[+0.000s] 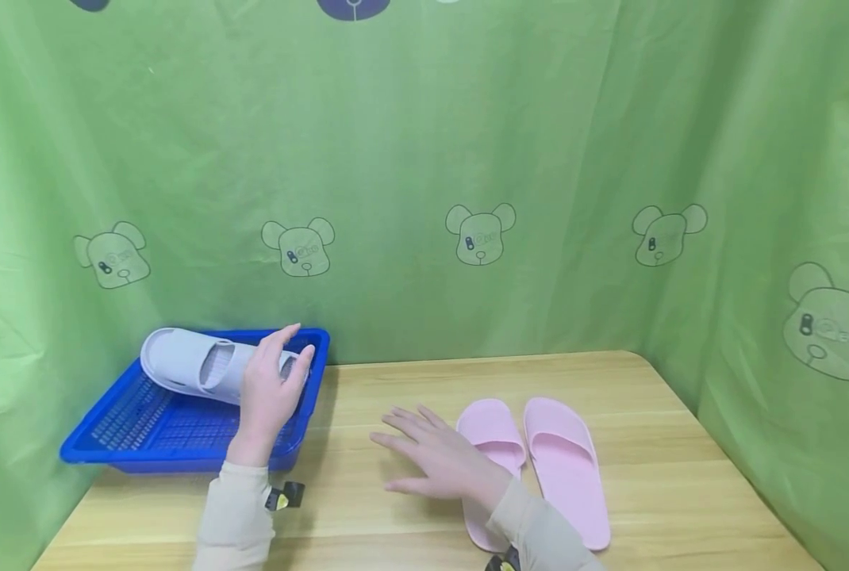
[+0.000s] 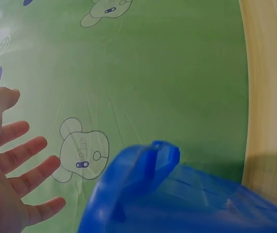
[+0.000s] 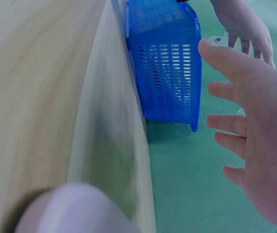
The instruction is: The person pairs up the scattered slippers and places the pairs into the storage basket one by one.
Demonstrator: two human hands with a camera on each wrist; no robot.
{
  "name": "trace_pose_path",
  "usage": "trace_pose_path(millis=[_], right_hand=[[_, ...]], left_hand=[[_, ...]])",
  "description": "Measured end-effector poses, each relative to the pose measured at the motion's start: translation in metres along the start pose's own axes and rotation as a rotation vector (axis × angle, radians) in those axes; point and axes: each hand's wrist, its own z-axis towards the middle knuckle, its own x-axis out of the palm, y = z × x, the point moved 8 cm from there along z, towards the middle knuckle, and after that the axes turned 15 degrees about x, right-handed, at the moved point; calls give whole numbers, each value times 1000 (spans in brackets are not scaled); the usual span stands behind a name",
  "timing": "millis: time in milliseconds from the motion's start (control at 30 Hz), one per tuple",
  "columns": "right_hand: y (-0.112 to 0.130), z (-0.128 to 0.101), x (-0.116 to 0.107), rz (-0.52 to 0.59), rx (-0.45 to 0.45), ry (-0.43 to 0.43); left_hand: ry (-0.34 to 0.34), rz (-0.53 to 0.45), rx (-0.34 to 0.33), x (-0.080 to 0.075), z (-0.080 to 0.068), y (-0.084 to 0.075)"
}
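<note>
- Nearest to us, our right hand (image 1: 442, 460) lies low over the wooden table (image 1: 681, 492), palm down, with the fingers spread and straight; it holds nothing, and we cannot tell if the palm touches the wood.
- Just beside this hand, on its right side, two pink slippers (image 1: 539, 468) lie flat on the table, side by side and touching along their inner edges; our wrist and sleeve cover part of the left one.
- In the right wrist view the same hand (image 3: 254, 141) shows open fingers, well apart from each other, and a blurred pale shape at the bottom edge, which we cannot name for sure.
- A little farther, on the left, our left hand (image 1: 270, 392) is raised over the blue basket (image 1: 146, 444), with the fingers straight and loosely apart.
- The fingertips of this hand are at the grey slipper (image 1: 203, 365); if they touch it or only stand in front of it, we cannot tell.
- The grey slipper rests tilted on the far rim of the blue basket, its toe end toward our left hand.
- In the left wrist view the left hand (image 2: 7, 179) is spread and empty, above a corner of the blue basket (image 2: 177, 199).
- Behind everything hangs a green curtain (image 1: 467, 159) with bear drawings.
</note>
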Motion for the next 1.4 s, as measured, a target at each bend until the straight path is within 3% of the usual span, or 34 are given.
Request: trace_pose_path(millis=[600,1100,1400], right_hand=[[-8,-19,-5,-10,-53,-108],[-41,-39,-12,-12,42,-43],[-58,-52,-25,-11,13,-164]], left_hand=[[53,6,130,26,-6,-26],[140,-5,182,53,-10,-48],[131,29,257,60,-14,-59]])
